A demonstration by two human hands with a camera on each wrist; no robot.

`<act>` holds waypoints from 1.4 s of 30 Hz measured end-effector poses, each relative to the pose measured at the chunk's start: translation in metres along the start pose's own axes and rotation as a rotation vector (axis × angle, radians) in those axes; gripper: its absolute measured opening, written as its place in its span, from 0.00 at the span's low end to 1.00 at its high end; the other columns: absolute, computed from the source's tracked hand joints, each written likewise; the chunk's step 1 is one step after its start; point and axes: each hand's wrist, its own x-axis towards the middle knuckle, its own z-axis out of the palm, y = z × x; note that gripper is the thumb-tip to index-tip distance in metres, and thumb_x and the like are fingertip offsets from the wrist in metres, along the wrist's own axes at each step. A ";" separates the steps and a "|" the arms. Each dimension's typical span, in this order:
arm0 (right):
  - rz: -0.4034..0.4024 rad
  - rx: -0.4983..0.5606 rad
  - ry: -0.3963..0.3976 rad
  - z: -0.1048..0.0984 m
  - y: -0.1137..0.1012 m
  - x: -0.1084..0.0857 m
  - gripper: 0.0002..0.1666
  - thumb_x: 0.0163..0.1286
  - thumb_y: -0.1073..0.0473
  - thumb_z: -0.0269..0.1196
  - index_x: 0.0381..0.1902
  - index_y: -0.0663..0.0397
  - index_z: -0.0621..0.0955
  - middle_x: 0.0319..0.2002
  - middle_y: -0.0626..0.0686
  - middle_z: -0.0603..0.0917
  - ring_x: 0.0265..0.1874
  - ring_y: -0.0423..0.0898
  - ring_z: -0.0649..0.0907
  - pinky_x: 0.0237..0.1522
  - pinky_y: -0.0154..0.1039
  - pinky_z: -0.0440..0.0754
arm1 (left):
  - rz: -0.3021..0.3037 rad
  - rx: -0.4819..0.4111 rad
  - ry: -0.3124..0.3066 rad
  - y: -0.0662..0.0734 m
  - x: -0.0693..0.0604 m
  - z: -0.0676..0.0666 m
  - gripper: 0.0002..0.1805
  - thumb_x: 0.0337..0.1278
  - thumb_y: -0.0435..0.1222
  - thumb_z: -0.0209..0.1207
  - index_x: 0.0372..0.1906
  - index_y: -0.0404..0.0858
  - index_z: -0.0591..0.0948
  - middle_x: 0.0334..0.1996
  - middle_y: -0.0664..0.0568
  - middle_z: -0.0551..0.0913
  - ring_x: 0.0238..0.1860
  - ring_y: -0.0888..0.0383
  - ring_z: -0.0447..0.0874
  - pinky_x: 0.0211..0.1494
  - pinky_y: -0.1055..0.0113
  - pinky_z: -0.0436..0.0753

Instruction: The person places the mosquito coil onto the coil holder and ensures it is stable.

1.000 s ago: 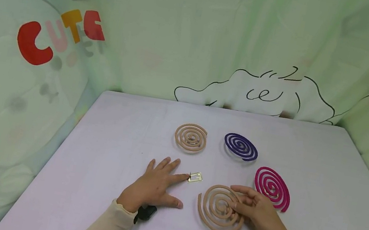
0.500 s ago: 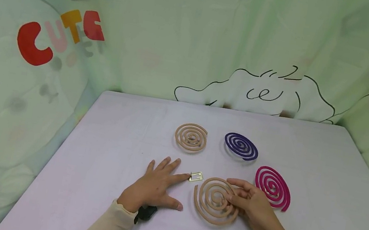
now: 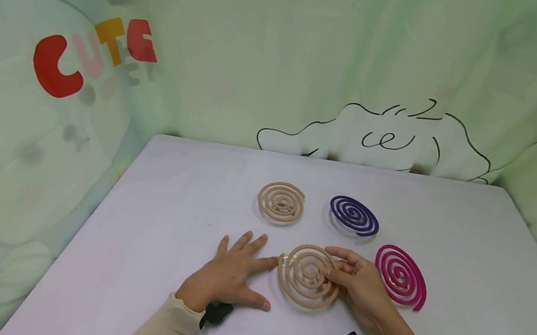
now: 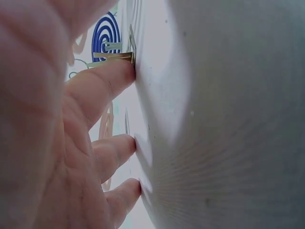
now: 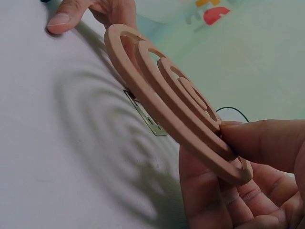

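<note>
My right hand [image 3: 369,297] pinches a tan mosquito coil [image 5: 167,117] by its right side, thumb on top and fingers below. The coil hangs tilted just above a small metal coil stand [image 5: 158,132], with a gap between them in the right wrist view. My left hand [image 3: 228,276] lies spread on the table, its index fingertip touching the stand's edge. In the left wrist view the stand's upright tongue [image 4: 114,56] sticks up beside that finger [image 4: 102,83]. From the head view the held coil partly covers the stand.
A second tan coil [image 3: 263,207], a dark blue coil [image 3: 362,229] and a magenta coil [image 3: 413,301] sit raised at the back and right of the white table [image 3: 179,188]. A printed green curtain [image 3: 245,51] hangs behind.
My right hand has carried the tan coil left and away from me, from beside the stand to over it. My left hand stays in place on the table.
</note>
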 end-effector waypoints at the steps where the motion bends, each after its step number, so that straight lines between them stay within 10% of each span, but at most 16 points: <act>1: -0.002 0.006 0.001 0.000 0.001 0.001 0.33 0.73 0.71 0.63 0.71 0.74 0.64 0.34 0.51 0.83 0.29 0.42 0.87 0.32 0.32 0.84 | 0.002 0.003 -0.002 0.001 0.000 0.000 0.50 0.45 0.72 0.68 0.77 0.65 0.70 0.84 0.46 0.53 0.83 0.37 0.46 0.74 0.23 0.50; 42: 0.004 0.005 0.051 0.010 0.005 0.025 0.28 0.74 0.70 0.64 0.67 0.73 0.68 0.35 0.51 0.89 0.30 0.42 0.89 0.32 0.33 0.87 | 0.033 0.067 -0.045 0.009 0.002 0.002 0.51 0.47 0.73 0.66 0.78 0.64 0.69 0.85 0.50 0.50 0.84 0.39 0.44 0.74 0.24 0.52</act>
